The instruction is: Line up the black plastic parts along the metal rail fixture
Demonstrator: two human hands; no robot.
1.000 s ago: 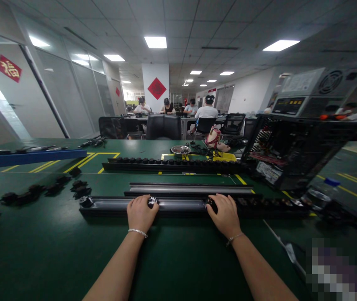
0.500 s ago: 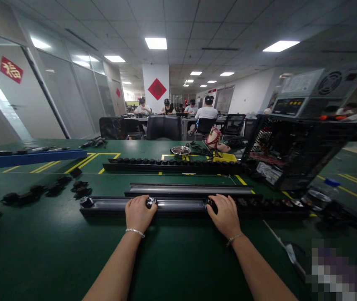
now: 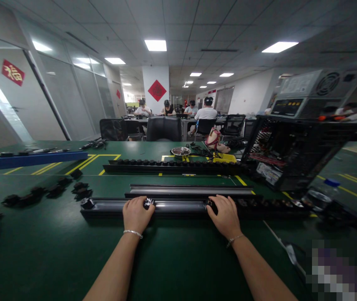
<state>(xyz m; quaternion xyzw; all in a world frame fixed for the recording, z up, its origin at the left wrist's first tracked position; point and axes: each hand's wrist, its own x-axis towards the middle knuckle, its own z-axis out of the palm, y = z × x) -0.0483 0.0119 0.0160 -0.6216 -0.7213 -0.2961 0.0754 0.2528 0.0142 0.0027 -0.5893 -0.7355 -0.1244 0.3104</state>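
Note:
A long black channel rail [image 3: 178, 207] lies crosswise before me, its inside smooth and grey. My left hand [image 3: 136, 214] grips a small black-and-white part [image 3: 148, 202] set in the rail left of the middle. Farther right, my right hand [image 3: 226, 214] has its fingers round a small black part [image 3: 211, 205] in the same rail. Both parts' exact kind is unclear. Another small part [image 3: 87, 203] sits at the rail's left end. Several similar dark parts [image 3: 269, 205] fill its right end. Just behind lies a second rail [image 3: 191, 190].
Loose black parts [image 3: 38, 192] lie on the green table at left, near a blue rail [image 3: 34, 159]. Behind are a filled black rail [image 3: 172, 168] and metal bowl [image 3: 181, 151]. An open computer case [image 3: 291, 154] and blue-capped bottle [image 3: 324, 192] stand right. People [image 3: 206, 112] sit farther off.
My left hand has slid slightly left along the rail, together with the small part in its grip. My right hand has stayed in nearly the same place.

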